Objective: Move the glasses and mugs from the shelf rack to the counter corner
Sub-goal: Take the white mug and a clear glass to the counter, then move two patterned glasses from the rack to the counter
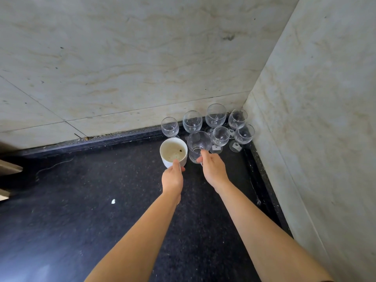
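Left hand (pixel 172 178) gripping mug (pixel 173 152); right hand (pixel 212 169) gripping tumbler (pixel 198 146), both beside wine glasses (pixel 215 117) on surface (pixel 81 200).

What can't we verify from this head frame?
- Shelf rack: out of frame, so remaining items unknown.
- White mug handle: none visible; the left hand covers its near side.
- Tumbler base contact: hidden behind right hand.
- Tags on wine glass feet: too small.

The left hand (pixel 172 178) holds a white ceramic mug (pixel 173 152) on the black speckled stone counter (pixel 81 200). The right hand (pixel 212 168) grips a clear ribbed glass tumbler (pixel 198 146) just beside it. Six clear stemmed wine glasses (pixel 216 116) stand in the corner between the marble walls (pixel 122 58).
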Motion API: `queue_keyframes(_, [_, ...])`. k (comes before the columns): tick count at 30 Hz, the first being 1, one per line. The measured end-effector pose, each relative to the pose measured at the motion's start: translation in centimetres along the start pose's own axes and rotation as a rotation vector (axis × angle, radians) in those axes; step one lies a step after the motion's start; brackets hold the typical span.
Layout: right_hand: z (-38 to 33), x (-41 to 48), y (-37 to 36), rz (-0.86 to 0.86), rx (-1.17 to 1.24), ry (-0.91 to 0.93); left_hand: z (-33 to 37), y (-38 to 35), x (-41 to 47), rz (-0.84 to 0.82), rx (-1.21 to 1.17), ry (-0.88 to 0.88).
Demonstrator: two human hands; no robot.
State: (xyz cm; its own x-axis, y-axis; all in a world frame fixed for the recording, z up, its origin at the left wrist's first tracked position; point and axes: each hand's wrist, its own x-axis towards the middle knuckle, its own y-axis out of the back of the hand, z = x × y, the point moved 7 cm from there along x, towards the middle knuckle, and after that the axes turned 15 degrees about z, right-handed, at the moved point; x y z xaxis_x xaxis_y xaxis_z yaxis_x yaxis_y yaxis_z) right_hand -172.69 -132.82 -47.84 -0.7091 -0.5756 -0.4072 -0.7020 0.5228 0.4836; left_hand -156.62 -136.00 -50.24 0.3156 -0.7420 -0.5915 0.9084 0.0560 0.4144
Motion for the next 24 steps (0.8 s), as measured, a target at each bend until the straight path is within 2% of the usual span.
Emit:
queue_keyframes(7, [-0.9,-0.7,1.0,0.066,-0.165,0.127,1.3,2.2,0.5,-0.05,0.149,-0.089])
queue_keyframes(10, [-2.3,-2.0,2.2,0.162,-0.305,0.184,4.1,5.1,-0.2,0.011,0.345,-0.328])
queue_keyframes(14, [-8.1,-5.7,4.1,0.309,-0.359,0.494,9.7,11.8,-2.8,0.215,0.48,-0.758])
queue_keyframes(18, [-15.9,-10.4,3.6,0.323,-0.362,0.866,14.3,21.0,-6.9,0.468,0.593,-1.087])
queue_keyframes(21, [-21.2,-15.0,1.4,0.302,-0.299,1.147,15.2,28.9,-9.6,0.676,0.646,-1.164])
queue_keyframes(24, [-24.3,-21.0,-2.7,0.218,-0.209,1.407,12.9,37.5,-12.8,0.923,0.68,-1.097])
